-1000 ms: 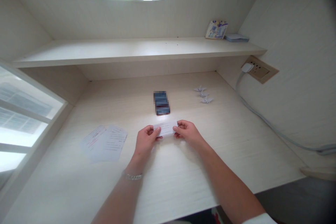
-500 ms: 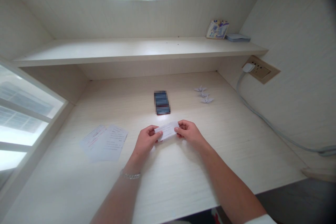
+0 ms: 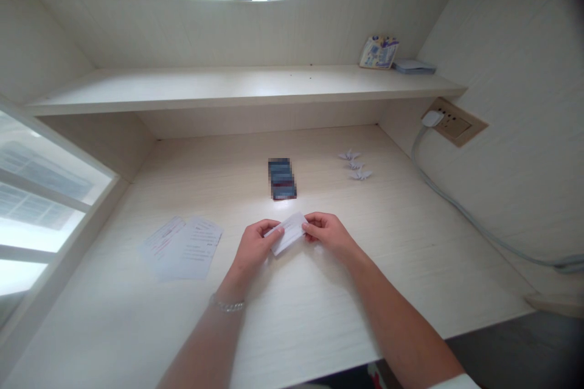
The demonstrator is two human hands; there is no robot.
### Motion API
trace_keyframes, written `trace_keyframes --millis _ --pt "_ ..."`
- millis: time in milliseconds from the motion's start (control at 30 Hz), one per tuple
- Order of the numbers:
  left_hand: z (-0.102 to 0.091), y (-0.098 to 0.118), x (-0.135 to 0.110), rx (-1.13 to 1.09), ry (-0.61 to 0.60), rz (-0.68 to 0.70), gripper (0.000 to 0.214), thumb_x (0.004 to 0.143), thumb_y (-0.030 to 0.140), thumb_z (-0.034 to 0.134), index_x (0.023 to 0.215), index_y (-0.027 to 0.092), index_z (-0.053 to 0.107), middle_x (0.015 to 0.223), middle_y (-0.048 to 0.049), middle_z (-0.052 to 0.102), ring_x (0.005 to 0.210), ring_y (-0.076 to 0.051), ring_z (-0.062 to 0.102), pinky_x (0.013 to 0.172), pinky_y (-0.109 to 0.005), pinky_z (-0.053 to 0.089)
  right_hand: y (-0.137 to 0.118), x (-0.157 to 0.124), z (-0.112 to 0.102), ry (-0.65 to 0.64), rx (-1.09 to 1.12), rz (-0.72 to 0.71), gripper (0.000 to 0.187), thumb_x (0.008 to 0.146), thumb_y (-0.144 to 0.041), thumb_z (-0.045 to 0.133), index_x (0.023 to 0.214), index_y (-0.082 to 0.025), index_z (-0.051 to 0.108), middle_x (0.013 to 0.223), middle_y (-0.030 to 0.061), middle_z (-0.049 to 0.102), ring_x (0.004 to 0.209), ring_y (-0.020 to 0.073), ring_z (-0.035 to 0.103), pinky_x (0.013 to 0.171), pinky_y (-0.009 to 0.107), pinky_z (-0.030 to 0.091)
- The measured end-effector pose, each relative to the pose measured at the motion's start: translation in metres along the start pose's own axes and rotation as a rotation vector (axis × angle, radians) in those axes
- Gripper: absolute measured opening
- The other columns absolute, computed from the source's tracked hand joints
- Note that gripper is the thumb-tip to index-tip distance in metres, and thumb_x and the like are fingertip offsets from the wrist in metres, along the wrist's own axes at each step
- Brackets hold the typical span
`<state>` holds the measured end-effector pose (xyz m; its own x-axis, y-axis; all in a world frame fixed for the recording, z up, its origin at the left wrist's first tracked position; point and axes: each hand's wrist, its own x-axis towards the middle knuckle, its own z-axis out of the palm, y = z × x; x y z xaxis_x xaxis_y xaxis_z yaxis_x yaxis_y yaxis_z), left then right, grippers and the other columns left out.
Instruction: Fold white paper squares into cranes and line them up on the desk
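Note:
A small folded sheet of paper with faint writing is held slanted just over the desk. My left hand pinches its left end between thumb and fingers. At the upper right end, my right hand is closed on the paper in the same kind of pinch. Past the hands lies a dark, pixelated phone-like thing. Several small folded paper cranes stand in a row to its right.
Loose sheets with printed lines lie left of my hands. A shelf runs across the back, bearing a patterned packet and a small pad. On the right wall a grey cable hangs from a socket.
The folded paper has turned in my hands, its right end now higher and its left part lower. My right hand has shifted slightly left.

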<state>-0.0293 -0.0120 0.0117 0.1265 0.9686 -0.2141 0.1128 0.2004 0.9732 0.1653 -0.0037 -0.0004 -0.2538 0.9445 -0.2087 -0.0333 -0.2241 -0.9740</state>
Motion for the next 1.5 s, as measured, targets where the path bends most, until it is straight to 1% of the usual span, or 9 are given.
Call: trace_keyframes --millis 100,167,333,533,767,933,1200,1367,1500 --pt "-0.0011 -0.0007 0.0004 -0.019 0.000 -0.012 0.027 0.065 0.037 0.067 0.079 0.014 0.069 0.074 -0.0062 0.068 0.062 -0.017 0.059 0.052 -0.023 0.041 0.0010 0.0002 -0.0007 0.020 0.036 -0.003 0.032 0.066 -0.036 0.069 0.089 -0.014 0.066 0.064 0.0013 0.063 0.056 0.0127 0.056 0.057 0.026 0.045" --pt "-0.0016 -0.0006 -0.0002 -0.026 -0.032 -0.007 0.024 0.065 0.035 0.067 0.077 0.014 0.068 0.072 -0.0052 0.068 0.061 -0.016 0.058 0.051 -0.023 0.041 0.0006 -0.0003 -0.0008 0.024 0.016 -0.002 0.029 0.066 -0.034 0.069 0.086 -0.014 0.067 0.064 0.0012 0.063 0.055 0.0120 0.055 0.056 0.026 0.044" --pt "-0.0016 -0.0007 -0.0026 -0.011 -0.118 0.020 0.022 0.069 0.032 0.065 0.083 0.015 0.068 0.078 -0.0067 0.069 0.066 -0.017 0.060 0.055 -0.023 0.042 -0.0028 -0.0031 0.0010 -0.031 -0.065 0.001 0.024 0.067 -0.032 0.068 0.082 -0.013 0.069 0.066 0.0022 0.064 0.052 0.0109 0.053 0.052 0.024 0.042" --pt "-0.0032 -0.0038 -0.0015 -0.009 -0.138 0.008 0.023 0.070 0.032 0.065 0.084 0.014 0.067 0.074 -0.0058 0.068 0.062 -0.015 0.059 0.053 -0.023 0.040 -0.0050 -0.0045 0.0022 -0.015 -0.048 -0.007 0.028 0.067 -0.033 0.068 0.086 -0.013 0.069 0.067 0.0034 0.065 0.054 0.0119 0.055 0.054 0.025 0.044" --pt "-0.0035 -0.0022 -0.0023 -0.043 -0.114 0.012 0.024 0.071 0.031 0.065 0.088 0.013 0.068 0.078 -0.0065 0.068 0.065 -0.015 0.058 0.055 -0.022 0.040 -0.0064 -0.0057 0.0029 -0.029 0.029 -0.017 0.028 0.065 -0.031 0.070 0.087 -0.014 0.071 0.067 0.0042 0.067 0.059 0.0134 0.059 0.060 0.028 0.048" --pt "-0.0032 0.0007 -0.0038 -0.049 -0.109 0.024 0.026 0.072 0.029 0.064 0.092 0.014 0.070 0.084 -0.0074 0.070 0.069 -0.016 0.058 0.057 -0.023 0.041 -0.0067 -0.0059 0.0036 -0.018 0.063 -0.016 0.027 0.064 -0.029 0.070 0.087 -0.014 0.072 0.065 0.0042 0.067 0.058 0.0131 0.059 0.059 0.028 0.048" --pt "-0.0041 -0.0041 -0.0027 -0.090 -0.043 0.028 0.019 0.069 0.025 0.066 0.084 0.015 0.072 0.078 -0.0070 0.070 0.068 -0.016 0.058 0.057 -0.023 0.041 -0.0053 -0.0070 0.0057 0.017 0.108 -0.015 0.021 0.063 -0.025 0.071 0.081 -0.015 0.073 0.058 0.0029 0.066 0.054 0.0125 0.059 0.059 0.027 0.050" --pt "-0.0035 -0.0060 -0.0026 -0.125 -0.024 0.038 0.014 0.068 0.022 0.066 0.078 0.016 0.073 0.074 -0.0057 0.069 0.066 -0.015 0.057 0.055 -0.022 0.040 -0.0069 -0.0095 0.0068 -0.047 0.105 -0.035 0.023 0.065 -0.024 0.069 0.086 -0.015 0.073 0.063 0.0042 0.068 0.060 0.0142 0.062 0.063 0.029 0.051" --pt "-0.0036 -0.0036 -0.0033 -0.179 -0.035 0.018 0.012 0.066 0.020 0.067 0.076 0.016 0.073 0.074 -0.0048 0.069 0.065 -0.014 0.057 0.055 -0.021 0.040 -0.0063 -0.0093 0.0067 -0.063 0.102 -0.010 0.022 0.066 -0.024 0.068 0.085 -0.015 0.073 0.059 0.0038 0.067 0.055 0.0129 0.060 0.059 0.028 0.050"
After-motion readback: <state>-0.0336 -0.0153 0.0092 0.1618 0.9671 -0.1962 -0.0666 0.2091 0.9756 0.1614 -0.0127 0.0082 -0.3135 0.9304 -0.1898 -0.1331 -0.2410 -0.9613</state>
